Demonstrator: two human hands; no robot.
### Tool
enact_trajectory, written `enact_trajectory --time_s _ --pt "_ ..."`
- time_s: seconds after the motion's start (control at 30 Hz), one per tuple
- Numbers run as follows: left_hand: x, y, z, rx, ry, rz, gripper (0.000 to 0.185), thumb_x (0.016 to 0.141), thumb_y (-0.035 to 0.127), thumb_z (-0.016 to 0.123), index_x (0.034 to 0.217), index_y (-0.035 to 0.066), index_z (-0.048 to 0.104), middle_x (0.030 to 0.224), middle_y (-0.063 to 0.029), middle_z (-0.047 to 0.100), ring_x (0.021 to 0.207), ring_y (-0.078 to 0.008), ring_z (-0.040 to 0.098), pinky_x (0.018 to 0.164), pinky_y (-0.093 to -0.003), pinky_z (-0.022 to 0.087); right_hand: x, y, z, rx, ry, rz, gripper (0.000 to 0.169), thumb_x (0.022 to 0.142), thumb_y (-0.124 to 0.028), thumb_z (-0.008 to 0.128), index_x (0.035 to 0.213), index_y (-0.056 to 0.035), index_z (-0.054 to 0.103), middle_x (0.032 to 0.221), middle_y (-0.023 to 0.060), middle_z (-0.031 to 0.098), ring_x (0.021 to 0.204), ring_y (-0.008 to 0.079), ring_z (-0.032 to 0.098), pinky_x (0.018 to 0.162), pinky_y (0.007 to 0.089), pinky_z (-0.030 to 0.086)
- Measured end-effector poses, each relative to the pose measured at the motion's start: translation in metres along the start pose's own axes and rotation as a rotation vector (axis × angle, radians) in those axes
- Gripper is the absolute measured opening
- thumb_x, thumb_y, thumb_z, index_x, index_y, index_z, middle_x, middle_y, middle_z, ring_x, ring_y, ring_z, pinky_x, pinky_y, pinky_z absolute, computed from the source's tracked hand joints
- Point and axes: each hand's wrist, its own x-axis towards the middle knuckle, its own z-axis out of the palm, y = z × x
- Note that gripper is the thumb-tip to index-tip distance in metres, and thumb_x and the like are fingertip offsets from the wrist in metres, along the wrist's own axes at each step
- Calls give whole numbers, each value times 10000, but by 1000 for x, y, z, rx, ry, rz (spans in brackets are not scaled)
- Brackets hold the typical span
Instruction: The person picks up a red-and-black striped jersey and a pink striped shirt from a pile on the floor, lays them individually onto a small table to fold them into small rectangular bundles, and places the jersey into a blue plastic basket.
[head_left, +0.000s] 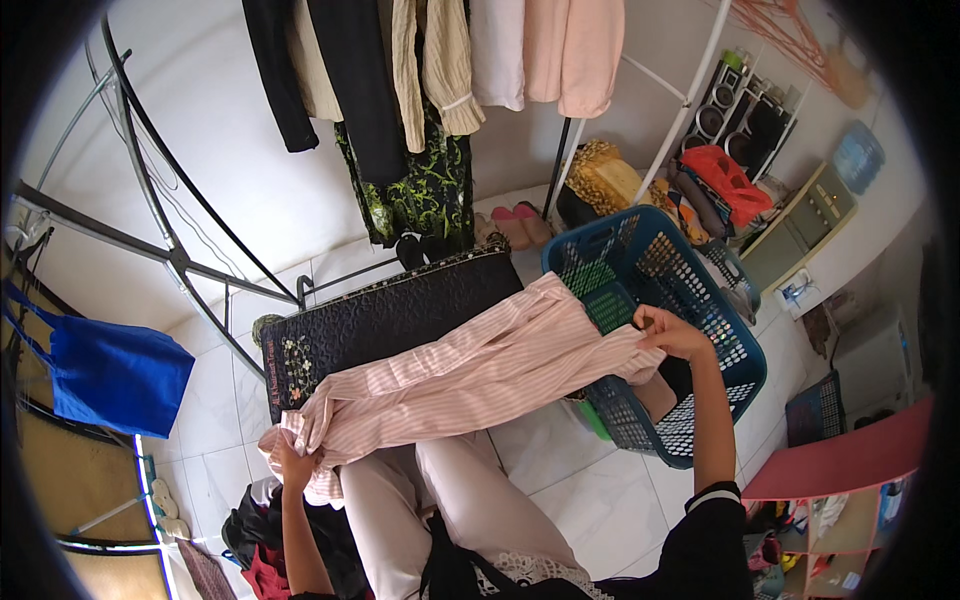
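Observation:
A pink-and-white striped shirt (457, 367) is stretched sideways over my lap and the near part of a black quilted cloth (397, 315) with embroidered edges. My left hand (296, 457) grips the shirt's bunched end at the lower left. With thumb and fingers, my right hand (671, 335) pinches the other end, over a teal perforated laundry basket (739, 345). The shirt's right end hides part of the basket's rim. Some cloth and a green piece show inside the basket.
Clothes (442, 67) hang on a rack at the top. A blue bag (120, 375) hangs at left, near a metal frame (176, 259). Dark and red clothes (255, 540) lie low at left. A pink shelf (840, 450) stands at right; speakers (709, 120) and piled cloths (607, 180) are behind the basket.

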Motion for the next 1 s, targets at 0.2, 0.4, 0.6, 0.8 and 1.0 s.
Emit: enact_trajectory --time_s 0.2,0.4,0.6,0.8,1.0 --pt "19 -38 -18 -306 -218 -68 613 689 -18 718 1210 0 396 1011 -85 595 873 -166 589 682 -283 501 80 -4 -25 -476 -51 173 197 772 -110 708 945 -25 670 798 3 636 697 52 554 616 211 458" --pt "16 4 -10 -243 -164 26 504 712 -60 693 1114 4 395 855 -83 624 689 -146 609 560 -289 509 144 -34 -10 -539 -165 281 218 713 -79 730 923 -37 690 774 6 649 679 92 584 615 256 476" --pt "14 -10 -16 -222 -184 -136 615 740 -57 674 1229 -17 303 895 -104 615 720 -151 618 575 -276 518 173 -16 12 -1222 111 -373 114 713 -46 687 816 -20 646 743 70 637 674 207 609 630 339 479" --pt "31 -64 -16 -91 -223 -37 706 751 -57 660 1291 -41 205 937 -125 610 737 -154 623 588 -273 531 176 -2 5 -612 69 -376 118 747 -6 658 864 -11 643 778 76 638 699 197 605 619 326 470" --pt "28 -77 -18 101 -104 98 678 712 -3 735 1224 -39 291 974 -121 607 802 -163 613 649 -286 528 187 12 31 -701 79 -427 214 719 -49 678 931 -17 664 758 106 629 720 234 608 664 347 463"
